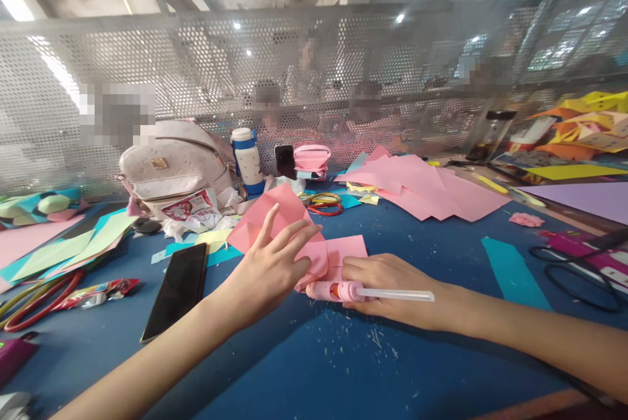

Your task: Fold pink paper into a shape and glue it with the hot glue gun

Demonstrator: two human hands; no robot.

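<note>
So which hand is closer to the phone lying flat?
Left. The left hand is right of the phone; the right hand is farther right, holding the pink glue gun.

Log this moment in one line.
left hand: fingers spread, at pink paper | right hand: holding pink glue gun, translucent stick protruding | nearby: black phone on blue table
</note>
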